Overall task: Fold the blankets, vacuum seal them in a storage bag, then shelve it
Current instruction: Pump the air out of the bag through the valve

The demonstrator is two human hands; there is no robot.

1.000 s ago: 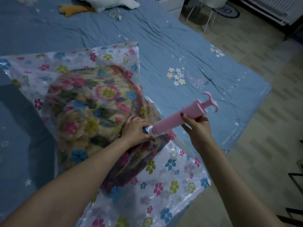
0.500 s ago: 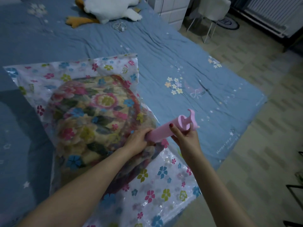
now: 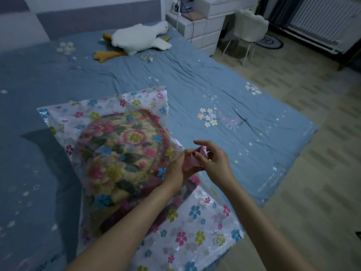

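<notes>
On one flowered storage bag (image 3: 195, 222): two hands, left hand (image 3: 176, 169) and right hand (image 3: 212, 160), fingers gripping one pink pump (image 3: 190, 161).

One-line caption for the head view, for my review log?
Both hands, left and right, hold a pink hand pump at the flowered storage bag holding a folded blanket on the bed.

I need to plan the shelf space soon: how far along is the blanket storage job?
Done: the folded blanket sits inside the storage bag on the bed. In hand: left hand and right hand hold the pink pump at the bag, which looks puffy. Left: finishing the pumping, shelving.
</notes>
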